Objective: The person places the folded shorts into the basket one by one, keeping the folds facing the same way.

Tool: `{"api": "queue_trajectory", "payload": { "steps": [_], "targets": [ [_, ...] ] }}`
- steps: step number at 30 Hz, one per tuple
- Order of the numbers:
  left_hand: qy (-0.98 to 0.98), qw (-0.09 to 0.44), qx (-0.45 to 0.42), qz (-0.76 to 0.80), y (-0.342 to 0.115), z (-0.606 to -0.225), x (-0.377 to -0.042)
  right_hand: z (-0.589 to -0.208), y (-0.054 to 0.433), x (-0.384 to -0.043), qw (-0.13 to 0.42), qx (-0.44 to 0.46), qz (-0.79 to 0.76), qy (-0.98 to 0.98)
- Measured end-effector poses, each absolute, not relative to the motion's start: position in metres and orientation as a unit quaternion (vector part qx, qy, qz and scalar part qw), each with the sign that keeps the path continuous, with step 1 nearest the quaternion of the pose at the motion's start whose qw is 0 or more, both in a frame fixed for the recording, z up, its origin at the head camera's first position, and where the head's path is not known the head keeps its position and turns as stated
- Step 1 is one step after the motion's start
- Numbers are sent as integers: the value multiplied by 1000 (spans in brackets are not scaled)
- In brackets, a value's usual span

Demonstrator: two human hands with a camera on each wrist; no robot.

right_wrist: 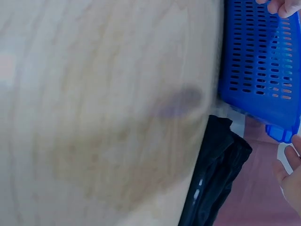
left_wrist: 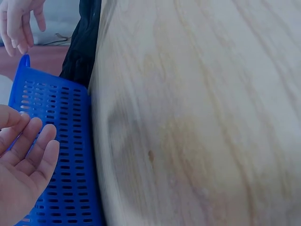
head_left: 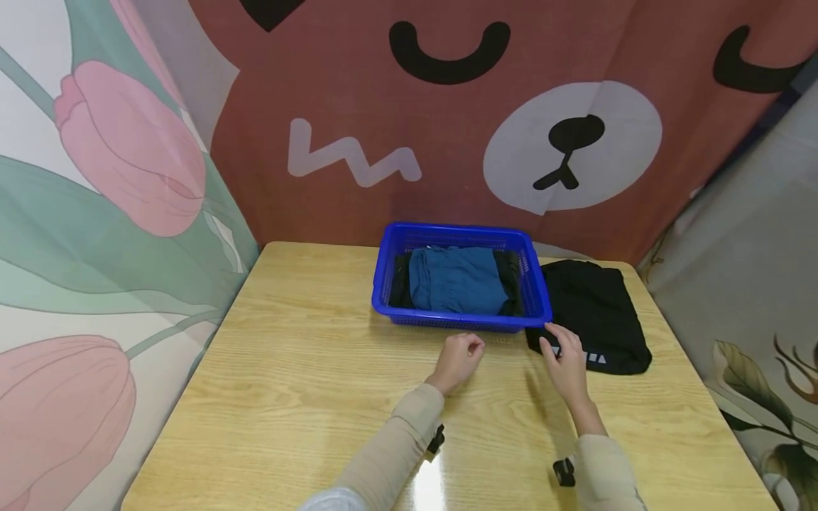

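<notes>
A blue plastic basket (head_left: 460, 321) with slotted sides stands at the back of the table. Folded dark blue cloth (head_left: 456, 280) lies inside it, over black cloth (head_left: 510, 273). In front of the basket's near side is my left hand (head_left: 456, 362), its fingers loosely bent and holding nothing; the left wrist view shows the fingers (left_wrist: 35, 150) before the slotted wall. My right hand (head_left: 567, 365) hovers by the near right corner, fingers mostly extended; whether a fingertip touches the rim is unclear. Beneath and beyond it lies a folded black garment (head_left: 594, 305) with pale lettering.
The light wooden table (head_left: 287, 369) extends in front and to the left of the basket. Behind hangs a brown curtain (head_left: 345, 78) with a bear print. A floral curtain (head_left: 128, 270) borders the left side and a grey one (head_left: 748, 234) the right.
</notes>
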State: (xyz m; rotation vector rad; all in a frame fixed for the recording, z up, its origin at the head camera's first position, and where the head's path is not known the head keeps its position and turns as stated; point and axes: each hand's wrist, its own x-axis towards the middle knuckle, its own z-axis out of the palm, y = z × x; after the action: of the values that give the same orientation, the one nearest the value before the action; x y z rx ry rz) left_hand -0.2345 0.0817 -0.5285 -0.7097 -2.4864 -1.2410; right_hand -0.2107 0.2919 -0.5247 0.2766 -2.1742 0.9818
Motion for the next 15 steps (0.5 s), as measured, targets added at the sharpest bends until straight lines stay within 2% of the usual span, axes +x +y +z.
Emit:
{"api": "queue_trajectory", "payload": {
  "steps": [5, 15],
  "targets": [
    [-863, 106, -245, -428, 82, -532, -233, -534, 295, -206, 359, 100, 376, -849],
    [-869, 93, -237, -424, 85, -541, -233, -551, 310, -198, 324, 63, 377, -866]
  ]
}}
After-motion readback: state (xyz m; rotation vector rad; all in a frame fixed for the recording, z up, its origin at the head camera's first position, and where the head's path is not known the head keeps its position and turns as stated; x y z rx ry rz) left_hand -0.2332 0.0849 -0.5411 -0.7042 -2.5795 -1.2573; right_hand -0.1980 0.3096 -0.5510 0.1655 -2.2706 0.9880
